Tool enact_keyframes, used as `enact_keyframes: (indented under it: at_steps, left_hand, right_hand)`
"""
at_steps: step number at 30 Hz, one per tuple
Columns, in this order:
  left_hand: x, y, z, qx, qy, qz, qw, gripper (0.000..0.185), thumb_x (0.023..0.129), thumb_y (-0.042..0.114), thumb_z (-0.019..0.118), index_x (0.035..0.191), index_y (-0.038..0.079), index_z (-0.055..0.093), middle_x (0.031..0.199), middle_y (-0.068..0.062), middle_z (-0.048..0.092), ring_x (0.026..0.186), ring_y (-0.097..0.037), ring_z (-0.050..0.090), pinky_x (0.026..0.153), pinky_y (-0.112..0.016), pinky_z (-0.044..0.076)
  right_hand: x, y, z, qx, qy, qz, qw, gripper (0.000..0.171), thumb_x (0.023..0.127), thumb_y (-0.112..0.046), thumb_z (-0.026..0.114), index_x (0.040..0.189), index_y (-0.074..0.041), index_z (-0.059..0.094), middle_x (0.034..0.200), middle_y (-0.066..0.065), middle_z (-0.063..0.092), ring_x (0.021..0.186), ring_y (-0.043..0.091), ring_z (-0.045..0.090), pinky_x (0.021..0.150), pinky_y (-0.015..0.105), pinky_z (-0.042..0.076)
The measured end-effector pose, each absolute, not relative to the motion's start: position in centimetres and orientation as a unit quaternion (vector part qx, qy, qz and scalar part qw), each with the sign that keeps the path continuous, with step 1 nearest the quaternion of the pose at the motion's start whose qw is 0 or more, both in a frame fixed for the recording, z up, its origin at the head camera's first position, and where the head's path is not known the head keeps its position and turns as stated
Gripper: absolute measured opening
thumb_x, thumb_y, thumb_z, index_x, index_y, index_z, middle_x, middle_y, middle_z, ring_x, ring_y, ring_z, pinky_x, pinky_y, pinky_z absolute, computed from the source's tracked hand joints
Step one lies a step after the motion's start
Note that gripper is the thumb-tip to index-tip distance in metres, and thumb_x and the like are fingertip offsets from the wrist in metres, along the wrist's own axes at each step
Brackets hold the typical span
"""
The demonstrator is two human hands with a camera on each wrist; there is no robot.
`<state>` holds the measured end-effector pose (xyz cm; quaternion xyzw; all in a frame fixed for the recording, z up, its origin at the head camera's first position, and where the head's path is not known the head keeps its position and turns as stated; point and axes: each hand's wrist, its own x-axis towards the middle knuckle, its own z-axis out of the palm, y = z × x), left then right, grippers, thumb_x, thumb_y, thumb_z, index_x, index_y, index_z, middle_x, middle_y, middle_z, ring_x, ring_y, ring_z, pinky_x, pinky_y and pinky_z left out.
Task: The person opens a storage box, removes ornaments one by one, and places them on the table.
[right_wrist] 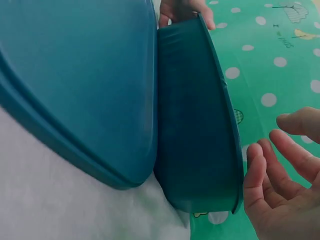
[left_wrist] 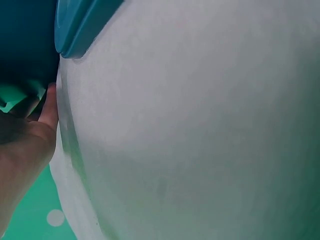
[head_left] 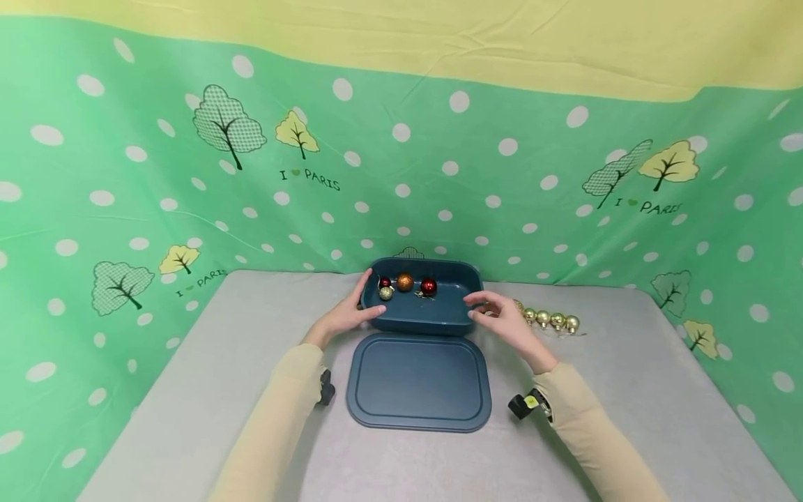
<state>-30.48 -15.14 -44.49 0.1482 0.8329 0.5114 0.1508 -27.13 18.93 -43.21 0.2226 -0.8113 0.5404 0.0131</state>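
Note:
A dark teal box point(head_left: 426, 317) stands open at the far middle of the grey table point(head_left: 188, 390). Inside lie a copper bauble point(head_left: 404, 282), two red baubles point(head_left: 429, 286) and a pale gold one point(head_left: 385, 293). Its flat lid point(head_left: 418, 382) lies on the table just in front. My left hand point(head_left: 359, 310) holds the box's left corner, thumb up along the rim. In the right wrist view that left hand point(right_wrist: 182, 10) shows at the far end of the box point(right_wrist: 195, 125). My right hand point(head_left: 495, 314) hovers at the right end, its fingers point(right_wrist: 255, 170) relaxed and just clear of the rim.
A row of several gold baubles point(head_left: 552, 320) lies on the table right of the box, behind my right hand. A green dotted cloth point(head_left: 125, 209) with tree prints hangs behind and at both sides. The lid point(right_wrist: 75, 85) fills the near side in the right wrist view.

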Motion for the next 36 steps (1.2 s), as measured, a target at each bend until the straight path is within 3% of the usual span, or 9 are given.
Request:
enact_keyframes:
  at_steps: [6, 15, 27, 36]
  left_hand:
    - [-30.2, -15.1, -44.1, 0.154, 0.833, 0.511, 0.146, 0.09, 0.096, 0.025, 0.061, 0.156, 0.013, -0.005, 0.16, -0.016, -0.007, 0.143, -0.04, 0.001, 0.112, -0.057, 0.009]
    - [-30.4, -15.1, -44.2, 0.152, 0.833, 0.51, 0.151, 0.092, 0.096, 0.028, 0.062, 0.156, 0.014, -0.006, 0.16, -0.015, -0.007, 0.143, -0.039, 0.001, 0.113, -0.056, 0.009]
    - [-30.3, -15.1, -44.2, 0.147, 0.83, 0.515, 0.153, 0.092, 0.095, 0.028, 0.063, 0.156, 0.015, -0.004, 0.16, -0.016, -0.007, 0.143, -0.04, 0.002, 0.112, -0.057, 0.01]
    - [-30.6, -15.3, -44.6, 0.144, 0.834, 0.51, 0.151, 0.092, 0.095, 0.026, 0.063, 0.156, 0.015, -0.005, 0.16, -0.016, -0.006, 0.143, -0.04, 0.002, 0.112, -0.057, 0.01]
  right_hand:
    - [-26.1, 17.6, -41.0, 0.202, -0.825, 0.527, 0.009, 0.025, 0.092, 0.003, 0.061, 0.116, 0.008, 0.062, 0.113, 0.024, 0.062, 0.096, 0.039, 0.059, 0.075, 0.037, 0.05]
    - [-26.6, 16.2, -40.3, 0.21, -0.815, 0.54, 0.004, 0.029, 0.092, 0.007, 0.058, 0.12, 0.013, 0.057, 0.118, 0.03, 0.058, 0.106, 0.046, 0.057, 0.088, 0.05, 0.048]
    - [-28.2, 14.5, -40.5, 0.206, -0.801, 0.561, -0.018, 0.039, 0.091, 0.004, 0.061, 0.129, 0.01, 0.053, 0.133, 0.031, 0.048, 0.122, 0.046, 0.047, 0.098, 0.051, 0.043]
    - [-31.8, 14.0, -43.6, 0.186, -0.823, 0.536, -0.021, 0.044, 0.093, -0.006, 0.063, 0.133, 0.004, 0.052, 0.135, 0.021, 0.051, 0.126, 0.042, 0.044, 0.1, 0.05, 0.041]
